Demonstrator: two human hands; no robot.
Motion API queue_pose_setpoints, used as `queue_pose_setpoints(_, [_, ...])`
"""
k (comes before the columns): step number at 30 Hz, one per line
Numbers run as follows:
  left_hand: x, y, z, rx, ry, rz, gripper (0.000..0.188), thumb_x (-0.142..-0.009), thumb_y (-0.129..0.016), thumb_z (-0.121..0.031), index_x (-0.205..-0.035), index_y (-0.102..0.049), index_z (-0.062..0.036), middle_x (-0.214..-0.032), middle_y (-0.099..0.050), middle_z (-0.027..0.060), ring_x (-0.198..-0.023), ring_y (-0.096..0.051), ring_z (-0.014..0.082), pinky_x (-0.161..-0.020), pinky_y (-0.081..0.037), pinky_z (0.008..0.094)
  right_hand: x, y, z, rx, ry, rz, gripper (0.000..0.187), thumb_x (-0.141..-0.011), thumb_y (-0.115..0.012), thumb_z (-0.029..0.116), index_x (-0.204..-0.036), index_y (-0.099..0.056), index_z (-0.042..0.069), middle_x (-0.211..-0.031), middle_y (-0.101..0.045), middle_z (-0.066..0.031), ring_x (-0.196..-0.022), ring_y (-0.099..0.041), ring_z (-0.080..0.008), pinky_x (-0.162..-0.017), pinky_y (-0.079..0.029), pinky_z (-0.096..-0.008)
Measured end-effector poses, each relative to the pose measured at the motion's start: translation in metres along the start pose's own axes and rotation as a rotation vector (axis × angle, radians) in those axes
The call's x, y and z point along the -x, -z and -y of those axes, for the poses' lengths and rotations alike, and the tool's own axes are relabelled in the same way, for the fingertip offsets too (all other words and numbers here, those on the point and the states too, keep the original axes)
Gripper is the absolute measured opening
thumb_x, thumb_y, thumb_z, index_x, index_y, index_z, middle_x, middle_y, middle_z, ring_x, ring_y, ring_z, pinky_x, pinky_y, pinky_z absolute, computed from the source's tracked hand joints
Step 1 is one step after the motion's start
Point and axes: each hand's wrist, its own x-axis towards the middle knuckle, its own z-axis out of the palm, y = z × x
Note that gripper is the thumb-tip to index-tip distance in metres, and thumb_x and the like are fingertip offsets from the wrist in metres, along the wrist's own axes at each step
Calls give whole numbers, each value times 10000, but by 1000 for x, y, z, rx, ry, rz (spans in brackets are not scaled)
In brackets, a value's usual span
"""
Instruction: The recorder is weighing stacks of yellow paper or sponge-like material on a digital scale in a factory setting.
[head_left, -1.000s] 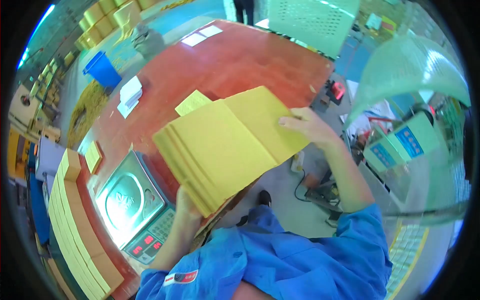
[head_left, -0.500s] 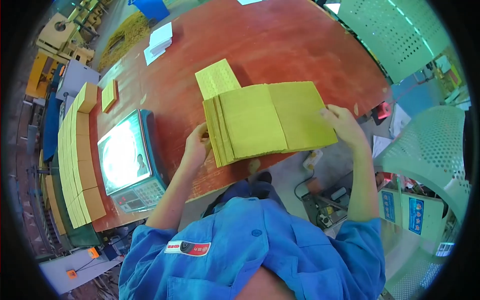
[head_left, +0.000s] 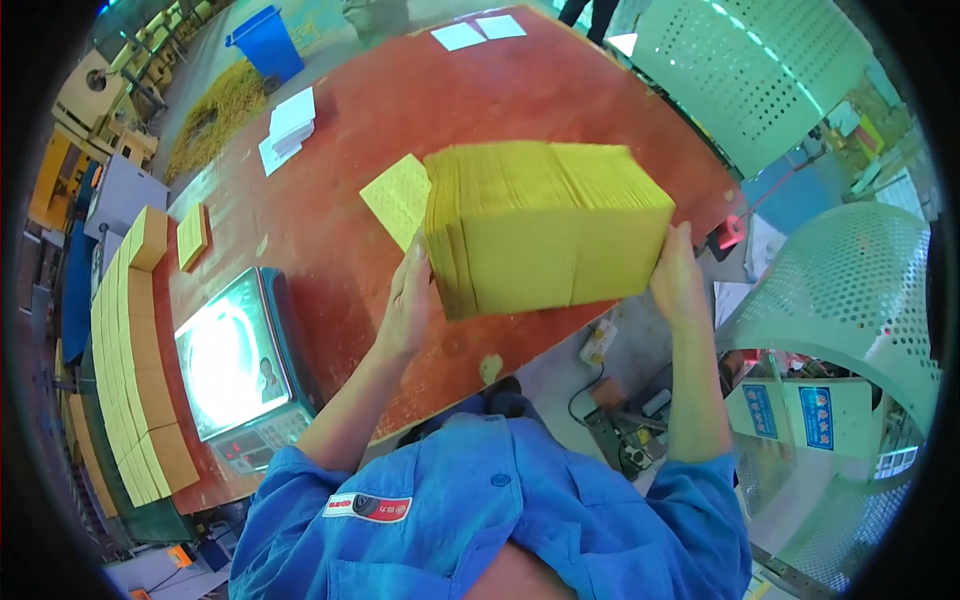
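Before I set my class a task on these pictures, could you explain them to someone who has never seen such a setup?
There is no robot here: a person in a blue shirt works bare-handed. Every picture comes from a wide camera worn on the person's head and looking down, which is why straight edges bend.

The left fingers and right fingers are at opposite ends of a thick yellow stack of thin, paper-like sheets, held up between them.

Around and beyond it is a red table. On it are a yellow pad, partly hidden by the stack; a scale whose plate glares brightly; a small yellow block; a row of yellow blocks along the left side; and white papers farther off.
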Motion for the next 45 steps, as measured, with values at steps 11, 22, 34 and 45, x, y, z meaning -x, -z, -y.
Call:
queue_pose_setpoints(11, [-69,-17,35,349,-47,55,546,-1060,-237,-383,-1510,-253,-73,-1539,-306,70,-1416,-277,216,-1163,-213,376,-30,33,-39,115,111,-121,589,-1049,-285,423,-1414,-378,-30,-1463,-410,-121,-1372,-333,-208,-1145,-217,-362])
queue_pose_setpoints(22, [-68,-13,67,335,90,8,582,-1044,-269,-367,-1506,-222,-15,-1572,-227,94,-1447,-203,236,-1178,-165,379,-40,59,-51,36,200,-195,621,-1030,-311,470,-1440,-367,7,-1460,-426,-108,-1357,-367,-212,-1113,-262,-367])
queue_pose_setpoints(34, [-131,-71,-63,-671,-262,259,484,-979,-481,-259,-1382,-457,7,-1395,-490,192,-1315,-447,287,-1088,-333,380,-84,47,-49,-471,-43,-391,507,-1017,-381,415,-1403,-421,89,-1410,-484,-61,-1288,-461,-230,-1070,-378,-418])
queue_pose_setpoints(45, [-220,-38,-123,-152,308,220,627,-912,-639,-405,-1372,-452,-22,-1228,-613,85,-1080,-613,157,-928,-497,329,-190,20,-44,-596,-298,83,578,-1012,-342,509,-1406,-430,96,-1402,-499,-47,-1269,-488,-218,-1048,-413,-405])
